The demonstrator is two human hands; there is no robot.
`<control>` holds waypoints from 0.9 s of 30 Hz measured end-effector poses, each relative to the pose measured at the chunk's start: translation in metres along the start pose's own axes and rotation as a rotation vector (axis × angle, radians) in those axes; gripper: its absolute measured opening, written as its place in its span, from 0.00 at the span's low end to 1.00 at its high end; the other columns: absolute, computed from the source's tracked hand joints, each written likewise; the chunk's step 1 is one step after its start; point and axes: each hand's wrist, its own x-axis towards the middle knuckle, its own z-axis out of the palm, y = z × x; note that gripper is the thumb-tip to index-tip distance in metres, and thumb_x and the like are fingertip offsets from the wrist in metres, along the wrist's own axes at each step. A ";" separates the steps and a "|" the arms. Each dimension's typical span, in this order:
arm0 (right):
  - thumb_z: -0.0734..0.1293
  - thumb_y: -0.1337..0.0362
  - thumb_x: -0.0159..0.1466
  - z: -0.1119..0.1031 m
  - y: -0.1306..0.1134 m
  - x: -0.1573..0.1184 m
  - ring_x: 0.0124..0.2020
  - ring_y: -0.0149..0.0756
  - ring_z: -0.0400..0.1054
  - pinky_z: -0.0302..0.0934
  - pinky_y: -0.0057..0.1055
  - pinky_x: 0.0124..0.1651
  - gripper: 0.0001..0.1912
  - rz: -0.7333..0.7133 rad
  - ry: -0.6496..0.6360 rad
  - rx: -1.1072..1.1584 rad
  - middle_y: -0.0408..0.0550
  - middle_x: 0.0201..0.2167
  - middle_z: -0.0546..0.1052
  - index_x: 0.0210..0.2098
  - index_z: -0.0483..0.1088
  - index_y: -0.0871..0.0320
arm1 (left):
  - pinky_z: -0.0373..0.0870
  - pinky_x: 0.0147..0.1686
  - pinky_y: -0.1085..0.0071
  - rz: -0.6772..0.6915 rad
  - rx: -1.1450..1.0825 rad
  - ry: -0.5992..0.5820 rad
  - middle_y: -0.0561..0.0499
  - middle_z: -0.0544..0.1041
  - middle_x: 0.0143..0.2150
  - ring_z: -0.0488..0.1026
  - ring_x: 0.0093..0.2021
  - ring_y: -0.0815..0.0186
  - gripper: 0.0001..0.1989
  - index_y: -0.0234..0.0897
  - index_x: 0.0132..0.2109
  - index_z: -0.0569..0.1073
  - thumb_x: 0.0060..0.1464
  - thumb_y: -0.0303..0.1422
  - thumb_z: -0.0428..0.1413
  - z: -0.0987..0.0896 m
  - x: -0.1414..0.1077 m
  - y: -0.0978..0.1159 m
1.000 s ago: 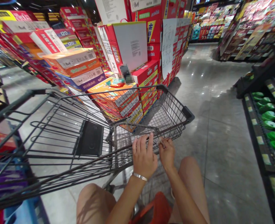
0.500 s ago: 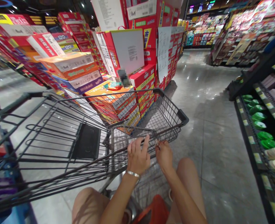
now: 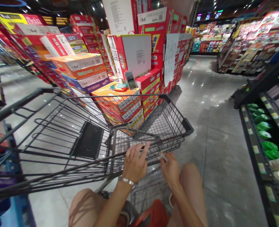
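A black wire shopping cart (image 3: 89,167) stands in front of me, its basket side turned toward my knees. My left hand (image 3: 135,162) rests over the cart's near top rail, fingers curled on it and the index finger fairly straight. Just to its right, outside the basket, my right hand (image 3: 170,165) is closed in a pinch on a small pale crumpled scrap (image 3: 162,155), like tissue or cloth. That scrap lies close to the cart's side; whether it touches the wire I cannot tell. A black plastic panel (image 3: 89,140) is fixed in the cart's left part.
Stacked cartons (image 3: 119,101) rise just beyond the cart. To the right runs a low shelf (image 3: 255,157) with green packs (image 3: 264,126). A red-orange object (image 3: 157,211) is between my legs. Grey tiled floor (image 3: 215,132) stretches between cart and shelf.
My right hand has shifted slightly down and right from the rail, and the pale scrap shows more clearly. My left hand has slid a little left along the rail. The view has moved slightly.
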 end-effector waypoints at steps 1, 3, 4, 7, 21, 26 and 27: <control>0.61 0.68 0.58 -0.002 0.002 -0.002 0.33 0.37 0.69 0.61 0.29 0.35 0.10 0.013 0.022 0.061 0.50 0.31 0.74 0.34 0.74 0.60 | 0.56 0.56 0.61 0.003 -0.008 -0.008 0.44 0.71 0.47 0.66 0.50 0.59 0.29 0.36 0.60 0.65 0.48 0.23 0.50 -0.003 0.000 0.000; 0.61 0.66 0.58 -0.007 0.002 -0.006 0.34 0.38 0.69 0.63 0.30 0.37 0.10 0.058 0.074 0.176 0.50 0.32 0.75 0.36 0.72 0.59 | 0.57 0.56 0.60 -0.001 -0.031 -0.017 0.44 0.70 0.48 0.66 0.50 0.59 0.29 0.35 0.60 0.64 0.49 0.23 0.50 -0.008 0.000 0.000; 0.62 0.66 0.58 -0.010 0.000 -0.006 0.34 0.37 0.69 0.63 0.31 0.37 0.10 0.077 0.098 0.225 0.49 0.33 0.75 0.37 0.71 0.59 | 0.57 0.56 0.59 -0.008 -0.045 -0.018 0.43 0.70 0.48 0.66 0.50 0.59 0.28 0.35 0.60 0.65 0.50 0.23 0.49 -0.011 0.001 0.001; 0.62 0.66 0.58 -0.017 -0.013 -0.002 0.34 0.37 0.69 0.64 0.31 0.37 0.10 0.045 0.154 0.316 0.49 0.34 0.75 0.40 0.70 0.58 | 0.58 0.55 0.57 -0.060 -0.079 -0.003 0.42 0.70 0.47 0.65 0.50 0.57 0.26 0.34 0.58 0.67 0.50 0.23 0.49 -0.016 0.006 0.007; 0.59 0.71 0.61 0.005 -0.038 0.020 0.36 0.37 0.67 0.66 0.34 0.38 0.09 -0.210 0.299 0.260 0.49 0.33 0.69 0.36 0.69 0.56 | 0.52 0.59 0.55 -0.204 -0.088 0.031 0.43 0.72 0.47 0.65 0.51 0.57 0.26 0.31 0.58 0.66 0.50 0.24 0.48 0.008 0.018 0.038; 0.60 0.69 0.61 0.009 -0.032 0.021 0.35 0.36 0.66 0.66 0.34 0.37 0.06 -0.258 0.335 0.236 0.49 0.32 0.69 0.34 0.67 0.55 | 0.52 0.60 0.57 -0.202 -0.072 0.048 0.43 0.73 0.47 0.65 0.51 0.58 0.26 0.33 0.58 0.67 0.51 0.24 0.47 0.010 0.016 0.037; 0.60 0.69 0.62 0.010 -0.030 0.022 0.35 0.36 0.66 0.66 0.34 0.37 0.05 -0.256 0.333 0.223 0.49 0.32 0.68 0.33 0.67 0.55 | 0.52 0.60 0.57 -0.198 -0.071 0.048 0.43 0.73 0.47 0.65 0.51 0.58 0.26 0.33 0.58 0.66 0.51 0.24 0.47 0.010 0.016 0.037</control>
